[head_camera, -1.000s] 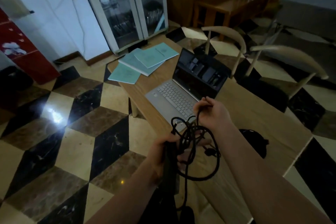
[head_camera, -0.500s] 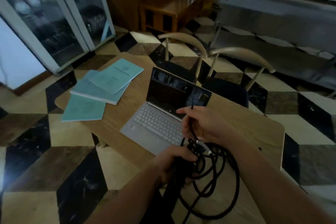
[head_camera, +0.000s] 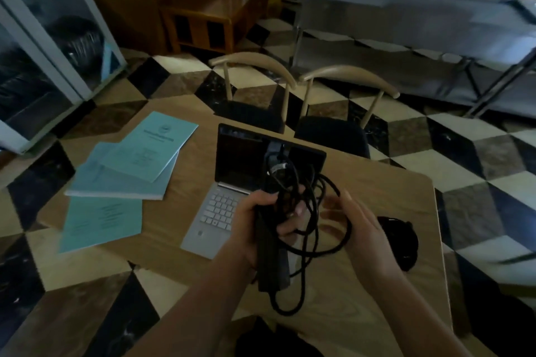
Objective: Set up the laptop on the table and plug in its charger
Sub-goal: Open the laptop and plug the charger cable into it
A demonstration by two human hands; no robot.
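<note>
An open silver laptop (head_camera: 220,211) with a dark screen stands on the wooden table (head_camera: 377,188). Above its right side my left hand (head_camera: 255,223) grips the black charger (head_camera: 272,258), its long brick upright, with tangled black cable loops (head_camera: 327,240) hanging around it. A plug end sticks up in front of the screen. My right hand (head_camera: 362,229) is beside the loops on the right, fingers spread and slightly blurred, holding nothing that I can make out.
Several teal booklets (head_camera: 136,165) lie on the table's left part. A dark round object (head_camera: 403,243) lies right of my right hand. Two wooden chairs (head_camera: 333,113) stand behind the table. A glass cabinet is at far left, a metal bench at far right.
My left hand has raised the charger brick upright in front of the laptop. My right hand let go of the cable it pinched and moved to the right of the loops.
</note>
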